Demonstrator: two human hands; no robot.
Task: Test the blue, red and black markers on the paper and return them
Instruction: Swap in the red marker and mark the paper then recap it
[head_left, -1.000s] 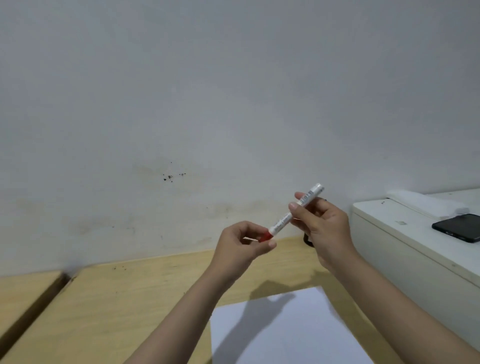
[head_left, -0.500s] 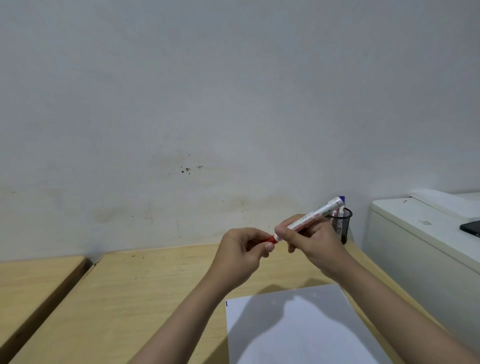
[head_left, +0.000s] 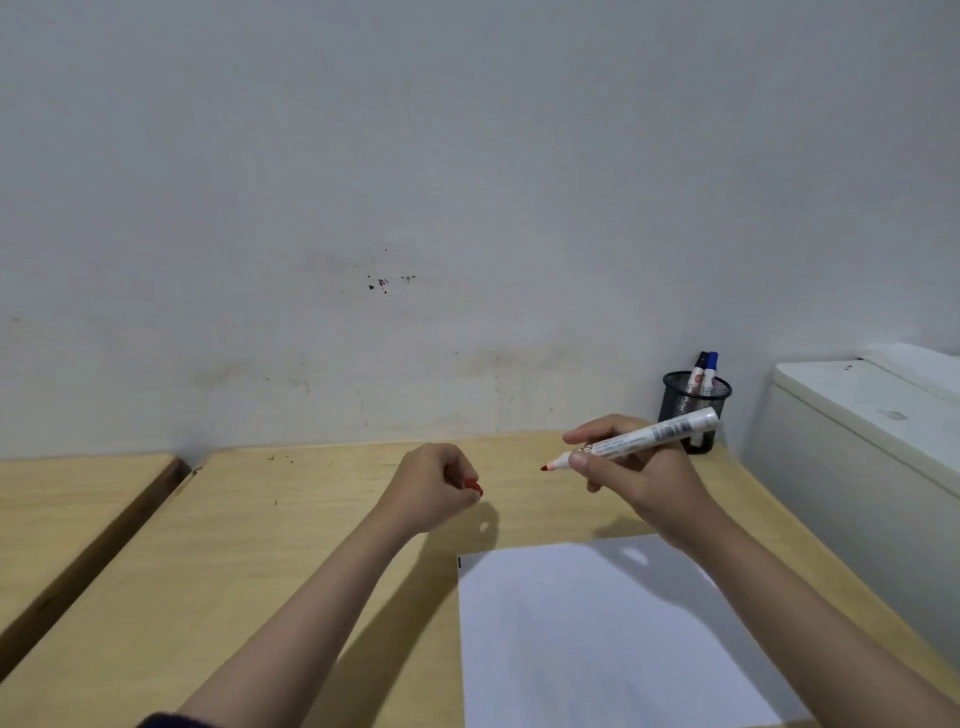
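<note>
Paper (head_left: 597, 639), one white sheet, blank where visible, lies flat on the near right part of a light wooden desk (head_left: 291, 561), its near edge running out of view at the bottom. Forearms, two, bare, reach forward over the desk from the near edge; a dark sleeve (head_left: 166, 721) shows at the left elbow. Left hand (head_left: 431, 488), raised over the desk to the left of the sheet, is curled nearly into a fist, its fingers (head_left: 457, 470) closed on a small red cap (head_left: 474, 487) of which only one end shows. Right hand (head_left: 631, 478), raised beyond the far edge of the sheet, has its fingers wrapped around the barrel of the red marker (head_left: 639, 439); the white barrel with printed label is tilted, rear end up and to the right, bare red tip pointing left and slightly down toward the left hand, well apart from the cap. Pen cup (head_left: 693, 402), black mesh, stands upright at the far right corner of the desk just behind the right hand, holding the black marker (head_left: 700, 364) and the blue marker (head_left: 710, 364) upright, side by side, caps up. White cabinet (head_left: 857, 457) adjoins the desk on the right. Second wooden surface (head_left: 78, 499) lies to the left across a dark gap. Wall (head_left: 415, 182), pale with small dark specks, stands behind.
</note>
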